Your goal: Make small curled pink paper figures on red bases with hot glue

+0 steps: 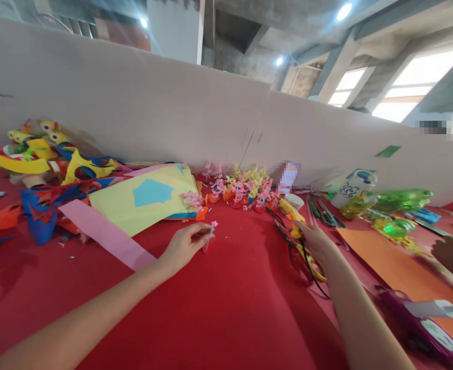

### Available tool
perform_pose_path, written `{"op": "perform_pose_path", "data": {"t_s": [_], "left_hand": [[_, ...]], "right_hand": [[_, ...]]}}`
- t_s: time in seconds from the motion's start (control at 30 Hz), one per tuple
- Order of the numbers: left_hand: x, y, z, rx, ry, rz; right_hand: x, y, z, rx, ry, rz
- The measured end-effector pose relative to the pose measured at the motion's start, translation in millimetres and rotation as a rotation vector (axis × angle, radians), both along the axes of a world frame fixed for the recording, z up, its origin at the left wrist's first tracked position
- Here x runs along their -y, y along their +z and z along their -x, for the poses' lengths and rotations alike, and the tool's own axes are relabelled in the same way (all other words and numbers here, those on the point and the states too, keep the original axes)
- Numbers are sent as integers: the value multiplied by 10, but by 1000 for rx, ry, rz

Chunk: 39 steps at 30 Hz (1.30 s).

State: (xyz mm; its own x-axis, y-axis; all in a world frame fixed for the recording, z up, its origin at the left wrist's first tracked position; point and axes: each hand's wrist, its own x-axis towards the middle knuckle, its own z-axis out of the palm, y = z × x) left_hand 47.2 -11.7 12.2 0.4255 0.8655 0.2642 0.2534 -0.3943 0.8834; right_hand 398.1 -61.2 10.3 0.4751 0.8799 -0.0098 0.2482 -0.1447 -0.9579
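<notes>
Glue gun (293, 215) right of paper flowers (245, 189)

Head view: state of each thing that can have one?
left hand: fingers pinched shut on pink paper piece
right hand: at the yellow glue gun, hold unclear
scissors: lying flat, untouched
white bottle: lying on its side
orange sheet: flat on the table
pink strip: flat, uncurled
</notes>
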Motion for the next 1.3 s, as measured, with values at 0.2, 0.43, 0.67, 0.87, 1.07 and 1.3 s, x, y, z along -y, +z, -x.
{"op": "perform_pose_path", "data": {"t_s": [0.2, 0.43, 0.67, 0.87, 1.07, 1.3], "left_hand": [[-19, -80, 8, 28, 10, 56], [-31, -86, 31, 23, 54, 63], [-3, -80, 27, -12, 100, -10], [52, 2, 4, -45, 134, -45], [29, -46, 1, -99, 118, -83], [15, -95, -8, -161, 79, -73]], "right_hand": [[-53, 181, 264, -244, -34, -126], [63, 434, 792, -175, 318, -155], [193, 482, 1164, 318, 587, 96], [229, 373, 1393, 489, 613, 28], [217, 310, 1446, 579, 606, 68], [229, 283, 1435, 566, 581, 21]]}}
